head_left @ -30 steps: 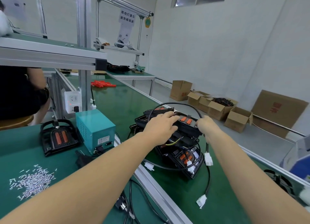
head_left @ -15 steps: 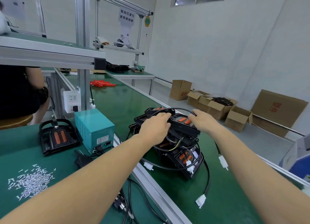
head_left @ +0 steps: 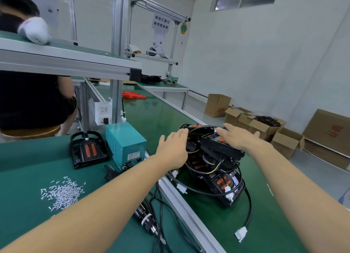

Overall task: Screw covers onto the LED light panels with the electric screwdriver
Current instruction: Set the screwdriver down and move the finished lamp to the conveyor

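A stack of black LED light panels (head_left: 217,158) with orange lenses and looping black cables sits on the green belt. My left hand (head_left: 173,148) lies flat against the stack's left side, fingers straight and apart. My right hand (head_left: 238,137) rests open on the top panel, fingers spread. One more panel (head_left: 88,148) lies alone on the bench at the left. The electric screwdriver (head_left: 146,219) lies on the bench under my left forearm. A heap of small silver screws (head_left: 61,193) is at the near left.
A teal power box (head_left: 126,143) stands beside the lone panel. An aluminium rail (head_left: 189,213) divides bench and belt. White cable plugs (head_left: 240,233) trail on the belt. A person in black (head_left: 32,99) sits at far left. Cardboard boxes (head_left: 261,127) stand on the floor at right.
Both hands have let go of the top panel and flattened out; earlier they gripped it. The stack and its cables have shifted slightly away, and the head view has tilted up.
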A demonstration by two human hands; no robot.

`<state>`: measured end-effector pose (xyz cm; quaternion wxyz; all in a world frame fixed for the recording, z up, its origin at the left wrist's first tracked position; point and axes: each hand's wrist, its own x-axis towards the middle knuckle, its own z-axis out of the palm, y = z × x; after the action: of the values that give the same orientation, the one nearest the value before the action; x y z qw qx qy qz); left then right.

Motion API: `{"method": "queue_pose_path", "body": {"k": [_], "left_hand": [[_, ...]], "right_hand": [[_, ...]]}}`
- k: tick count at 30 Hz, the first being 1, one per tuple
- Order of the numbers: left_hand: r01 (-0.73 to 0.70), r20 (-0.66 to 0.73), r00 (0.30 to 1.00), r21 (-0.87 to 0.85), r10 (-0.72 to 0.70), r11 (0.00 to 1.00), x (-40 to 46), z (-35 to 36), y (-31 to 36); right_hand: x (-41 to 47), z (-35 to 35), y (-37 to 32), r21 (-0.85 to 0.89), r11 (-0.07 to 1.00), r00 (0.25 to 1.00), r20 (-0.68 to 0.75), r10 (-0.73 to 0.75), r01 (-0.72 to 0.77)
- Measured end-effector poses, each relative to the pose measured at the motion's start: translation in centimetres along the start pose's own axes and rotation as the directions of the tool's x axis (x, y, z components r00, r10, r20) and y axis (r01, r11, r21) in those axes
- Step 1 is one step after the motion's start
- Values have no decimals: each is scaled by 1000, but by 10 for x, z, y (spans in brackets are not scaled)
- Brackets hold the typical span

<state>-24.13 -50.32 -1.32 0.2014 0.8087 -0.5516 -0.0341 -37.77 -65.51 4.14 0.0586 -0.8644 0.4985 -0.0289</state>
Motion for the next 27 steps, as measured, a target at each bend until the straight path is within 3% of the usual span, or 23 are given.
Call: {"method": "queue_pose_path", "body": {"k": [5, 8, 17, 27], "left_hand": [[105, 43, 994, 5, -105, 994, -18, -8, -29], [149, 76, 986, 28, -151, 988, -32, -12, -46], [333, 56, 939, 92, -339, 938, -102, -19, -127], [590, -28, 806, 135, -592, 796, -198, -42, -216]], "right_hand": [[-7, 1, -22, -140, 990, 986, -169, -3, -21], [-16, 3, -52, -134, 987, 968, -222, -118, 90], [-70, 78, -194, -36, 865, 864, -35, -502, 500], [-133, 160, -323, 125, 734, 722, 132, -679, 667]]}}
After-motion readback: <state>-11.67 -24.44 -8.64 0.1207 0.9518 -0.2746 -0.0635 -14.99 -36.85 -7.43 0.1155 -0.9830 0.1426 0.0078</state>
